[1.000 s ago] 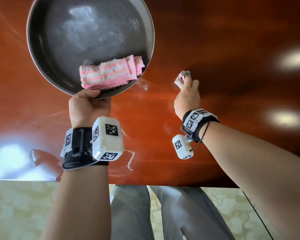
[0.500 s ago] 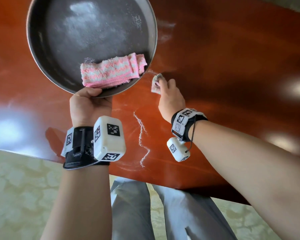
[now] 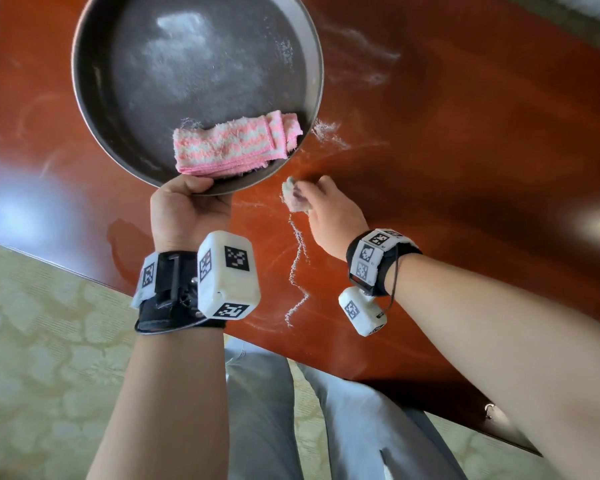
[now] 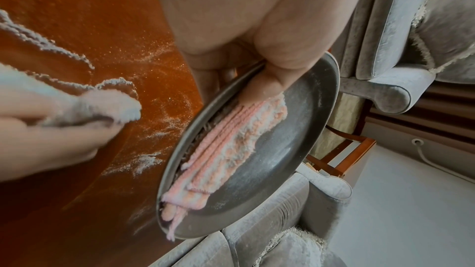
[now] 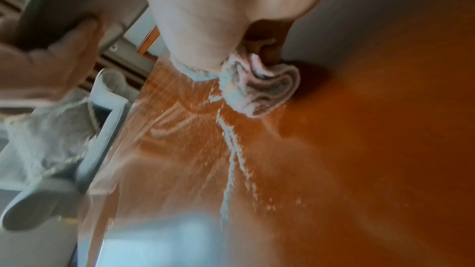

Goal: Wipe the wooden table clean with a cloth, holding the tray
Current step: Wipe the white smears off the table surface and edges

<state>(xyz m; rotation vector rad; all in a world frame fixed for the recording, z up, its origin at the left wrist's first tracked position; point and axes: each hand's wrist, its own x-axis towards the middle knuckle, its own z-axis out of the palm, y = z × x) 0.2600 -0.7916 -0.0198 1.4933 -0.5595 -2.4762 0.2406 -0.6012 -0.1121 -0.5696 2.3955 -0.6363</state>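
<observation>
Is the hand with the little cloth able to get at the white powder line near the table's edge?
Probably yes: the powder line lies bare beside the right hand, nothing between.

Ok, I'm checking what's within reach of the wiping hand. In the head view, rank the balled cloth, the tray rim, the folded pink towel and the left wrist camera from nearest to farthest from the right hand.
1. Balled cloth, gripped in the right hand.
2. Tray rim, just left.
3. Folded pink towel, inside the tray, and left wrist camera, lower left: too close to call.
</observation>
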